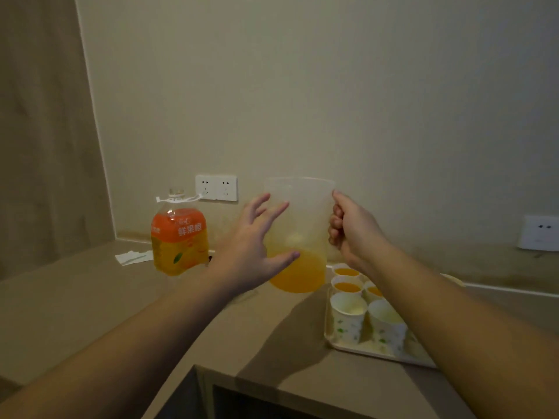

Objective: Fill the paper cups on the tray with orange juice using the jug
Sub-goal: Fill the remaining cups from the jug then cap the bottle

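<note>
A clear plastic jug (302, 225) with orange juice in its bottom is held upright above the counter, left of the tray. My right hand (352, 229) grips its handle. My left hand (257, 243) has its fingers spread against the jug's left side. A white tray (357, 347) at the right holds several paper cups. The back cups (347, 287) contain orange juice. The two front cups (348, 316) look white inside, with no juice showing. My right forearm hides part of the tray.
An orange juice bottle (180, 237) with its cap off stands on the beige counter (90, 297) at the left. A folded paper (134, 257) lies behind it. Wall sockets (216, 187) are on the wall. The counter's front edge drops off near the bottom.
</note>
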{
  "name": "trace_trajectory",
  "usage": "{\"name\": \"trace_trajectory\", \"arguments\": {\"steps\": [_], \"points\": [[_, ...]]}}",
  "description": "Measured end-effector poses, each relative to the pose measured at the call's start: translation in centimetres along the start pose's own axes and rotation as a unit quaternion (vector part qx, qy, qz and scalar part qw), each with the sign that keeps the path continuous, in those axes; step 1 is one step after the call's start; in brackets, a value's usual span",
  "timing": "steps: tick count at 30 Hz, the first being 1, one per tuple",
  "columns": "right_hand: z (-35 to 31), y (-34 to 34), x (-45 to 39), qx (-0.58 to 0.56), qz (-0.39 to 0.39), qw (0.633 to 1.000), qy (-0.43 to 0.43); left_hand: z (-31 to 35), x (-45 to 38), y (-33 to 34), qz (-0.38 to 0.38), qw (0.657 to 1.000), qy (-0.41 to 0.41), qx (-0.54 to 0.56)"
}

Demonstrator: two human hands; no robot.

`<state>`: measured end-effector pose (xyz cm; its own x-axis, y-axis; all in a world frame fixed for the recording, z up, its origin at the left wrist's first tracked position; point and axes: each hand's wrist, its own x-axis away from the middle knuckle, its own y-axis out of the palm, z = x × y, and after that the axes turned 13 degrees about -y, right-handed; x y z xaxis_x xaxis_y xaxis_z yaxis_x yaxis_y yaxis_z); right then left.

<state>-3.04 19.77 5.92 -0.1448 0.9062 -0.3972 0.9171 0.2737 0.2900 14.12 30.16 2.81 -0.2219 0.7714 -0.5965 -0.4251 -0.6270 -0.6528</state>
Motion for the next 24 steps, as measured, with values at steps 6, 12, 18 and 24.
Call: {"name": "trace_trajectory", "arguments": {"steps": [6,12,18,24], "points": [[-7.0,-6.1,0.9,0.059,0.019,0.997,-0.036,6.7,-1.4,1.2,0.004,0.997,0.065,0.035],[-13.2,-13.4,3.7,0.151,0.052,0.986,-0.056,13.4,-0.5,3.8,-0.034,0.989,0.120,0.082],[-16.7,-19.8,6.8,0.212,0.097,0.971,-0.044,18.3,1.2,7.3,-0.082,0.973,0.171,0.130],[-17.8,-24.3,9.1,0.288,0.145,0.946,-0.025,20.4,4.0,11.0,-0.145,0.955,0.209,0.152]]}}
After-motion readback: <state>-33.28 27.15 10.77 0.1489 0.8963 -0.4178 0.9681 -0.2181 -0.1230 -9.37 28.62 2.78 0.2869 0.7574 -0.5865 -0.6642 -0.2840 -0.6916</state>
